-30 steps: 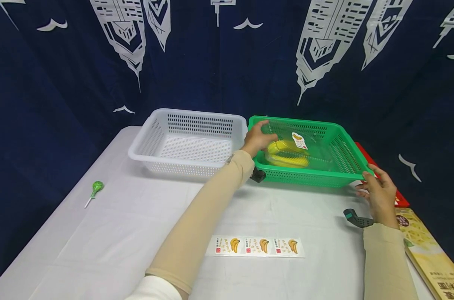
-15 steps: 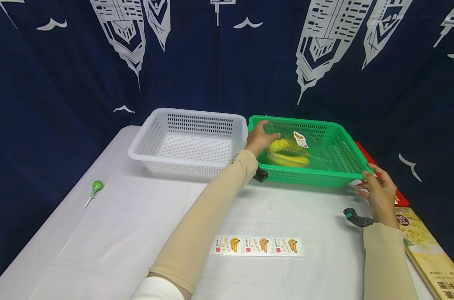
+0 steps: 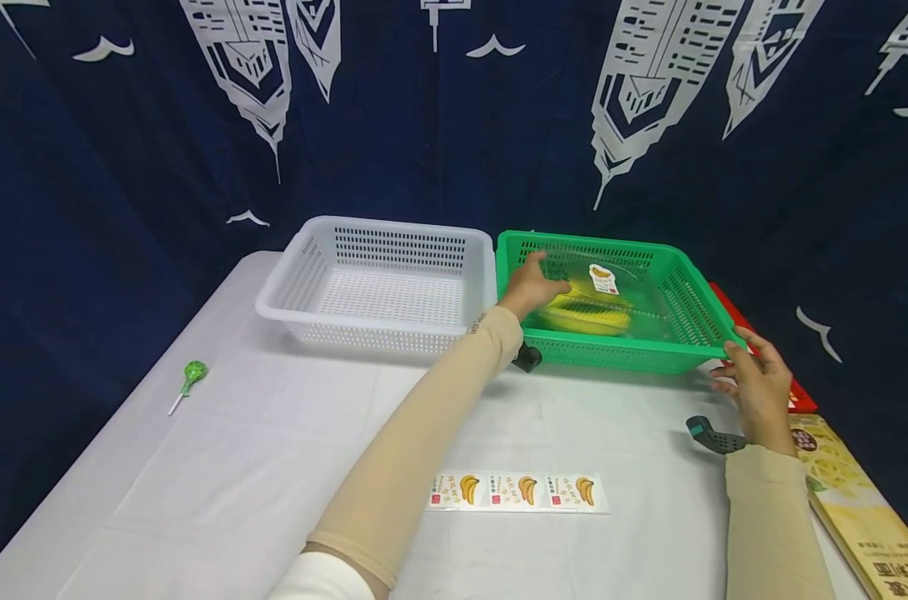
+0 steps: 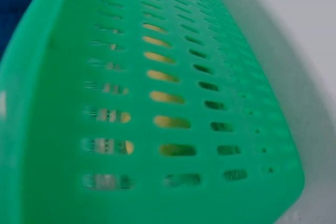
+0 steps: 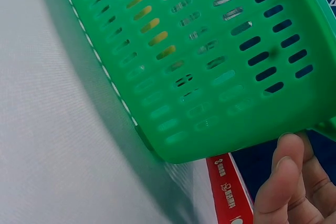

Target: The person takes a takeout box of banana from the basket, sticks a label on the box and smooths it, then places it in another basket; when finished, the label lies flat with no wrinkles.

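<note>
A clear plastic box (image 3: 634, 304) holding yellow bananas (image 3: 589, 318) sits in the green basket (image 3: 619, 354); its lid has a banana label (image 3: 604, 279). My left hand (image 3: 531, 287) reaches over the basket's left front side and grips the box's left end between thumb and fingers. My right hand (image 3: 761, 387) holds the rim at the basket's front right corner. In the right wrist view, its fingers (image 5: 286, 179) curl at that corner. Only the slotted green wall (image 4: 173, 203) fills the left wrist view, yellow showing through; the left fingers are out of sight there.
A white basket (image 3: 374, 327) stands directly left of the green one. A strip of banana stickers (image 3: 519, 492) lies in front, a green lollipop (image 3: 193, 375) at left. A red package (image 3: 802, 398) and a yellow package (image 3: 859, 500) lie along the right edge.
My left hand has shifted right and slightly down, and the banana box has slid a little to the right with it. My right hand and the basket look unmoved.
</note>
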`<action>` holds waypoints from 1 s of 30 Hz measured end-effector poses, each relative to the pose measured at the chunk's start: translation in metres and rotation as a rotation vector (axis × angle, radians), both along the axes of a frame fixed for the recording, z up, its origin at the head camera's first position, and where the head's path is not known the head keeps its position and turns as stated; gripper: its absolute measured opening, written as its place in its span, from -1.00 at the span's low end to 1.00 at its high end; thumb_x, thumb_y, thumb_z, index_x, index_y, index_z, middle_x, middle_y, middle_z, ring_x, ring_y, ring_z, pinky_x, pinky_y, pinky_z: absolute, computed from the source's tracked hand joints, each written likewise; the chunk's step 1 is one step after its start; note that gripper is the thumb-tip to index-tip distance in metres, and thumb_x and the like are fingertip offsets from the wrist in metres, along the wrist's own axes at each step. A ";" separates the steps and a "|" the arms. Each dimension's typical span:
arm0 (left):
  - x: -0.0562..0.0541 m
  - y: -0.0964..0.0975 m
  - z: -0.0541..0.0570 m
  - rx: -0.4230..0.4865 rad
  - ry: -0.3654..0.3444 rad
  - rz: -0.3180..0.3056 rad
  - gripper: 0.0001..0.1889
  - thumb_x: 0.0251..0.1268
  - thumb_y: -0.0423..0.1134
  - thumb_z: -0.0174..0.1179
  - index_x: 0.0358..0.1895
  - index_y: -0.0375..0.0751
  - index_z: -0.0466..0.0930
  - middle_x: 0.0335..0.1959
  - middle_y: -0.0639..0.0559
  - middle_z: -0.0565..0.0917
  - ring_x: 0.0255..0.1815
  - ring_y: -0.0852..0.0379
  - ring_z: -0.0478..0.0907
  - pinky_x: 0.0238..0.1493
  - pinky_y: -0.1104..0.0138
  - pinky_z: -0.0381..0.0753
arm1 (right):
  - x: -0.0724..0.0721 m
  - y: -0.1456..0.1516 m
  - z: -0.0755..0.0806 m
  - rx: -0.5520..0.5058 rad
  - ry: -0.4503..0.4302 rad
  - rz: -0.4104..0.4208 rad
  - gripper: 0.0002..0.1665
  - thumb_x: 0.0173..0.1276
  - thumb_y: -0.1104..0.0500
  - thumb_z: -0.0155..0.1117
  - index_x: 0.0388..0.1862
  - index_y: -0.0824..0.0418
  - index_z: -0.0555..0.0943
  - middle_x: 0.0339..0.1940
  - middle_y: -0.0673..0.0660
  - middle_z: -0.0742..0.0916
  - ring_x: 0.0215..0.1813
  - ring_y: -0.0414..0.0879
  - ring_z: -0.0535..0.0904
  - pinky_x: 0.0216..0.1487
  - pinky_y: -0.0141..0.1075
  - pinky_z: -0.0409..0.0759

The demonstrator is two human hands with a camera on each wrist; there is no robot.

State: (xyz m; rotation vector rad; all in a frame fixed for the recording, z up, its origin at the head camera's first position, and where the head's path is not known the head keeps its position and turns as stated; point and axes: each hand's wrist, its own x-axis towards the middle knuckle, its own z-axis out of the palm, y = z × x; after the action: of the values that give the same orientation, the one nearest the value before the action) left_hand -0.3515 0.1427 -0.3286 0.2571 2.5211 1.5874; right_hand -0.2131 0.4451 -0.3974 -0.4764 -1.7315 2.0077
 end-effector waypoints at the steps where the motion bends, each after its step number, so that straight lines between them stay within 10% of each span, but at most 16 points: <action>1: 0.000 0.001 -0.001 -0.004 -0.001 -0.005 -0.19 0.52 -0.17 0.40 0.72 -0.03 0.21 0.59 -0.15 0.45 0.54 -0.10 0.46 0.39 0.10 0.59 | 0.000 0.000 0.000 0.001 -0.002 -0.002 -0.67 0.65 0.19 0.28 0.27 -0.11 0.60 -0.28 -0.10 0.67 -0.45 -0.20 0.69 -0.47 -0.44 0.68; 16: -0.009 0.006 -0.016 -0.010 -0.015 -0.061 -0.05 0.44 -0.15 0.49 0.76 0.00 0.11 0.70 -0.15 0.26 0.70 -0.10 0.21 0.51 0.04 0.49 | 0.001 0.002 -0.003 0.001 0.014 0.021 -0.67 0.64 0.17 0.30 0.28 -0.12 0.60 -0.19 -0.09 0.64 -0.43 -0.22 0.69 -0.45 -0.44 0.69; 30: 0.007 -0.022 0.004 0.089 -0.069 -0.280 0.01 0.55 -0.02 0.35 0.82 -0.02 -0.15 0.81 -0.07 -0.01 0.78 -0.13 0.02 0.66 -0.05 0.25 | 0.002 0.002 -0.002 0.004 -0.003 0.015 -0.69 0.66 0.17 0.26 0.25 -0.16 0.60 -0.19 -0.09 0.63 -0.43 -0.21 0.69 -0.45 -0.45 0.69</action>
State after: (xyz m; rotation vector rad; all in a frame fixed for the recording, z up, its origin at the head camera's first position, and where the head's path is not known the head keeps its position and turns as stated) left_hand -0.3450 0.1205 -0.3243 0.5307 2.2484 1.5683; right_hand -0.2112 0.4468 -0.3990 -0.4670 -1.7457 2.0140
